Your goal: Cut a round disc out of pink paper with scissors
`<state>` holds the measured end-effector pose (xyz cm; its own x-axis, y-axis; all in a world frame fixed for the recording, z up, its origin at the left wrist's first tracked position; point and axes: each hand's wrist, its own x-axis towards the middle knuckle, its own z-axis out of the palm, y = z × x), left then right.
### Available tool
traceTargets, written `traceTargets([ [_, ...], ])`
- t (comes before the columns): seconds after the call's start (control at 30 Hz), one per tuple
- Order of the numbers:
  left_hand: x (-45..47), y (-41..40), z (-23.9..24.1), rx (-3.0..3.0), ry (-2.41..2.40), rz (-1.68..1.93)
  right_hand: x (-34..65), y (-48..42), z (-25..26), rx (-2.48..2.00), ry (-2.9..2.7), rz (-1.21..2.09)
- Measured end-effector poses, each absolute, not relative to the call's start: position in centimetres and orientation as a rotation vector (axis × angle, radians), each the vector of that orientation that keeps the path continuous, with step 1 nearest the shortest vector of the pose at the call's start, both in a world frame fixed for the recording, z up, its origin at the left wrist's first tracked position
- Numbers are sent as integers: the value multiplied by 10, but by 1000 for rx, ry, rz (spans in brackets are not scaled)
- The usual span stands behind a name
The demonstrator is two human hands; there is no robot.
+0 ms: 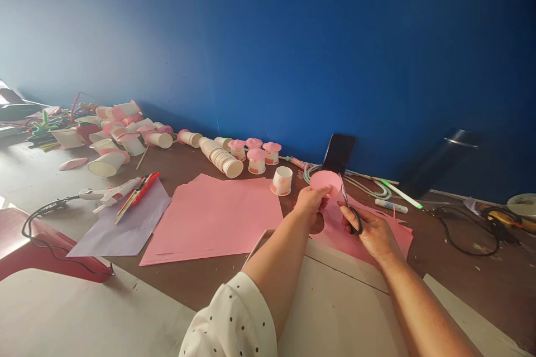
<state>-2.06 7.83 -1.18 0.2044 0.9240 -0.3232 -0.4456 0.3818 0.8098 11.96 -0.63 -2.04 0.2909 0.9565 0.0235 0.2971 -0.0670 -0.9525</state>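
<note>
1. Paper cups [226,162] by the table's [460,279] far edge lie stacked or stand inverted.
2. Over mid-table, the left hand [310,201] pinches a pink disc [324,179]; the right hand [372,234] has its fingers closed through the scissors [345,195].
3. A blue wall [272,39] stands behind.

Paper circle [325,180] before phone [338,153], scissors [347,202] at its right; paper sheets [213,217] left; cup stack [220,157] behind sheets.

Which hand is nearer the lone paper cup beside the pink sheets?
Left. The left hand, holding a pink disc, is just right of the cup; the right hand, gripping scissors, lies farther right.
</note>
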Motion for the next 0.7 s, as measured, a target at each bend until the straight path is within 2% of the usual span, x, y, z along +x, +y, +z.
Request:
traceTargets([
  [0.7, -20, 80, -13, 644, 919, 1086, 115, -9, -14, -1608, -1195, 807],
])
